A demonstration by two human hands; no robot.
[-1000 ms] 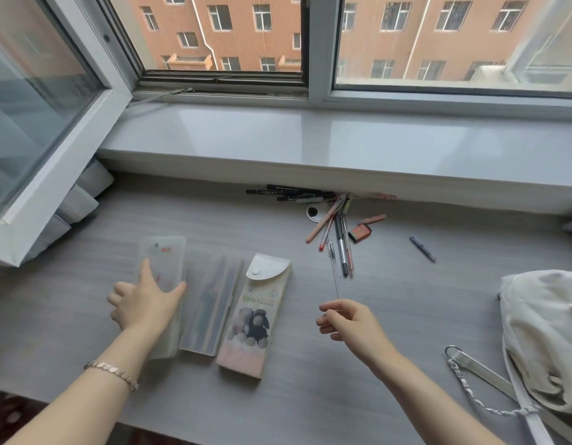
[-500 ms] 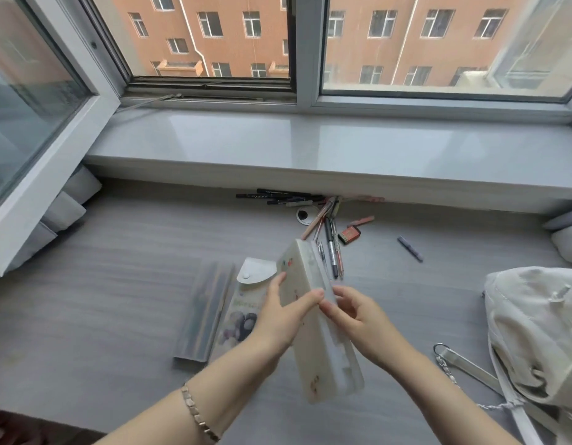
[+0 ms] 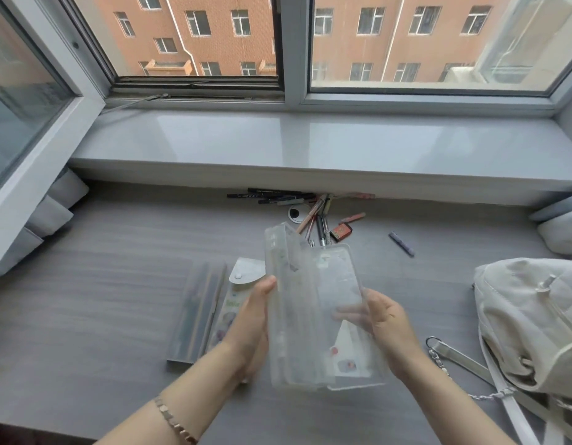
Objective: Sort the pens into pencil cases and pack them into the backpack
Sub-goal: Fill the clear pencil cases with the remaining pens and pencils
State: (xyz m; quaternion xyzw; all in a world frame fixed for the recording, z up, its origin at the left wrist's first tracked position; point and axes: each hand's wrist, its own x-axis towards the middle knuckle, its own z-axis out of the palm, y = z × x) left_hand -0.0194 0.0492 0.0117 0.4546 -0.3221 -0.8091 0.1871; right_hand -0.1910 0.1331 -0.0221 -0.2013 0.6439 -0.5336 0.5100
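Note:
I hold a clear plastic pencil case (image 3: 313, 303) above the grey desk, its two halves spread open. My left hand (image 3: 251, 326) grips the left half, thumb on its edge. My right hand (image 3: 385, 326) holds the right half from behind and beside. A pile of pens (image 3: 315, 220) lies beyond the case near the sill, with black markers (image 3: 268, 195) to its left and a lone purple pen (image 3: 401, 244) to the right. A frosted grey case (image 3: 198, 311) and a printed flap case (image 3: 238, 284) lie on the desk at left. The cream backpack (image 3: 531, 322) sits at right.
A small red box (image 3: 340, 231) and a round cable hole (image 3: 296, 213) lie by the pens. The white window sill (image 3: 310, 152) overhangs the desk's back edge. An inward-open window sash (image 3: 37, 149) juts in at left. Backpack straps and chain (image 3: 470, 367) trail over the desk.
My left hand lifted the clear case from the desk's left to the middle. My right hand joined it, and the case went from closed to spread open.

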